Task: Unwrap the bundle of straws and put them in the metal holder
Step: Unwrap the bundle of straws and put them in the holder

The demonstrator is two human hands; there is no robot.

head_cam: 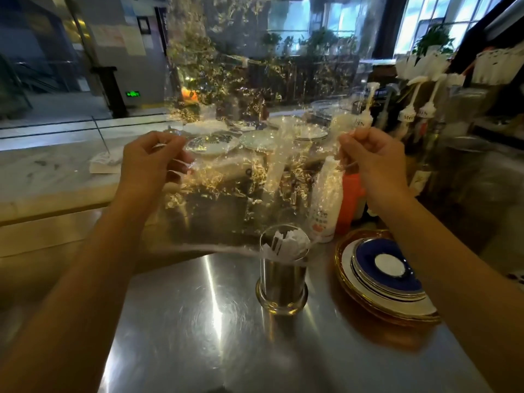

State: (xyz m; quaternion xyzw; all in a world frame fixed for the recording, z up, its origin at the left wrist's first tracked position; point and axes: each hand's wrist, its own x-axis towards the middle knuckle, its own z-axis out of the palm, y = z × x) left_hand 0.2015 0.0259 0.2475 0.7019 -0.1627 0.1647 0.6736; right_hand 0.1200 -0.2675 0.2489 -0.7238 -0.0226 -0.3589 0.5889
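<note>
A clear crinkled plastic wrapper is stretched out flat in front of me, held up above the counter. My left hand pinches its left edge and my right hand pinches its right edge. Below the wrapper's lower edge stands the round metal holder on the steel counter. White paper-wrapped straws stick up inside it, just reaching its rim. No straws show inside the wrapper.
A stack of blue, white and gold plates sits right of the holder. Behind it stand a white bottle and an orange container. Syrup bottles with pumps line the right. Glass-lidded dishes lie behind the wrapper.
</note>
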